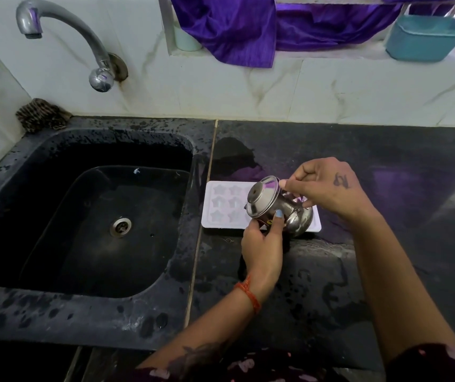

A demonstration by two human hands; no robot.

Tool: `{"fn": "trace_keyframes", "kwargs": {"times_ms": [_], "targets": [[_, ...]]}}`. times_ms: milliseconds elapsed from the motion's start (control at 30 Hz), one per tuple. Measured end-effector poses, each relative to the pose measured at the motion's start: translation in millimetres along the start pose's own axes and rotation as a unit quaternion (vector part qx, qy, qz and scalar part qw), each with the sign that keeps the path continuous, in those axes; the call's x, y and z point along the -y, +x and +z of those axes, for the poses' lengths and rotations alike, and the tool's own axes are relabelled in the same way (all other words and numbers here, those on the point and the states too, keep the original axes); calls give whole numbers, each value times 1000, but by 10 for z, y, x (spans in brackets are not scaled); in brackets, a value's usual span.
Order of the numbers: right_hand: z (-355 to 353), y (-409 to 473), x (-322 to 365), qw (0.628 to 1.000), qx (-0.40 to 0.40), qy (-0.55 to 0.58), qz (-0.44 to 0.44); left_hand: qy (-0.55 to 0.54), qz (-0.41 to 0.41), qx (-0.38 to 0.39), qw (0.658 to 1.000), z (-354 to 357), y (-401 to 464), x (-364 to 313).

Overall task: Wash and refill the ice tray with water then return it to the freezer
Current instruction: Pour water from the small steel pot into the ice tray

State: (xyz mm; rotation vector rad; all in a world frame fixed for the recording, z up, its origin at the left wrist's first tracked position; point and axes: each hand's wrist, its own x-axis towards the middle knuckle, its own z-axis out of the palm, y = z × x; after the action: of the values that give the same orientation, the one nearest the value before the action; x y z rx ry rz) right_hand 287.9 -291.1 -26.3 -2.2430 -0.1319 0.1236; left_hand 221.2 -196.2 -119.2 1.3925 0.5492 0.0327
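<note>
Home kitchen: black sink (88, 321), wall tap (63, 31), counter (386, 150).

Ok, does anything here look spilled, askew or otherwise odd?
Mostly wetness: a puddle lies on the black counter behind the ice tray, with droplets around the sink. Both hands hold a lidded steel pot tilted over the tray.

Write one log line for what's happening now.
step: filling | both hands tilt steel pot over ice tray | tray on counter beside sink

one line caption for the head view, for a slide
Both hands tilt a steel pot over the star-mould ice tray.
</note>
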Motion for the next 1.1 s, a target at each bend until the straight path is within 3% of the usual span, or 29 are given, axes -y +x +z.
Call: {"fn": "trace_keyframes", "kwargs": {"times_ms": [267,700,1100], "targets": [[-23,18,-29,1000,8,-15,-8,-18,-7,6,1000,33,-1,34],[-155,-33,-127,996,1,77,47,74,71,-14,995,101,33,50],[-184,-58,-131,1000,-20,-10,19,-18,-3,39,999,173,-7,61]]}}
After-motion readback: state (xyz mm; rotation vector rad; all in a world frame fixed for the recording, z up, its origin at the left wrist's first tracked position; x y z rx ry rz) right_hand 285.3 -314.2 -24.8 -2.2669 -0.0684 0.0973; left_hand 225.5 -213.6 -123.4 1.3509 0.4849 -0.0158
